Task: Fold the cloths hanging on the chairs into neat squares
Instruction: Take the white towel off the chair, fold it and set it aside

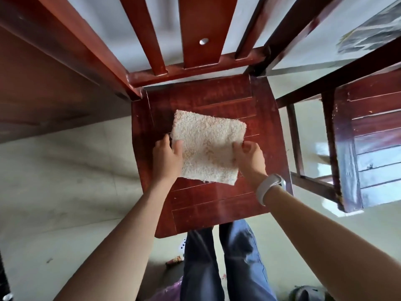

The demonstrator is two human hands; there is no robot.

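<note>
Cloth (pixel 206 146), pale and nubbly, lay flat as a rough square at centre frame on red wooden chair seat (pixel 217 205). Left hand (pixel 166 159) gripped cloth's left edge, thumb on top, fingers tucked under or behind. Right hand (pixel 249 158) pinched right edge between thumb and curled fingers. White band (pixel 268 187) on right wrist. Chair back slats (pixel 195 31) filled upper centre. Second chair (pixel 368 144) stood at right of frame. Jeans (pixel 227 263) at bottom centre, above pale floor (pixel 65 181).
</note>
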